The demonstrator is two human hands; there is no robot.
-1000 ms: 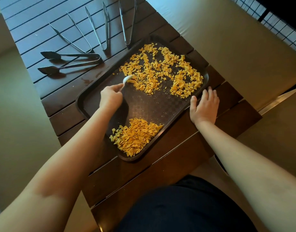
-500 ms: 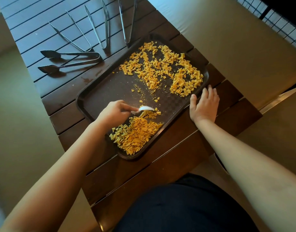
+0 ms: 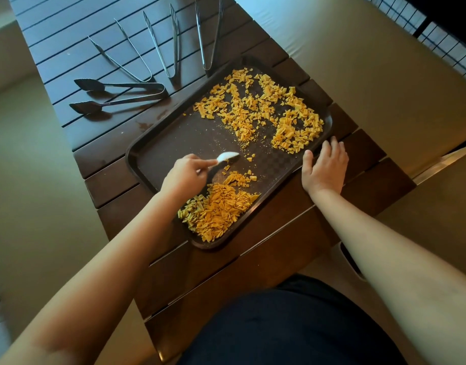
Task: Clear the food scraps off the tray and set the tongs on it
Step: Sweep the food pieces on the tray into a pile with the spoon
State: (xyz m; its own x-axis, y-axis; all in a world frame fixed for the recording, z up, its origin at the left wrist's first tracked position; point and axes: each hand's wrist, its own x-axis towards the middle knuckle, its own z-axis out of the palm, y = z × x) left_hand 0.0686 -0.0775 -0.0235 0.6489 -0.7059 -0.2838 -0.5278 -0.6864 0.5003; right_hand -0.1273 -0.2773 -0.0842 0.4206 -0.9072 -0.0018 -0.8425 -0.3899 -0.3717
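Note:
A dark brown tray lies at an angle on the slatted wooden table. Yellow food scraps are scattered over its far half, and a raked pile of scraps sits in its near corner. My left hand grips a white spoon, its bowl just above the tray's middle, beyond the pile. My right hand rests on the tray's right rim with fingers flat. Several metal tongs lie fanned on the table beyond the tray, one pair with dark spoon-shaped tips at the left.
The table is narrow, its near end at my body. A beige cushioned surface runs along the right side. Bare floor lies to the left. A dark wire grid stands at the top right.
My left hand dragged scraps with the spoon from the tray's far half down to the near pile, then lifted the spoon back toward the middle. My right hand has stayed on the rim.

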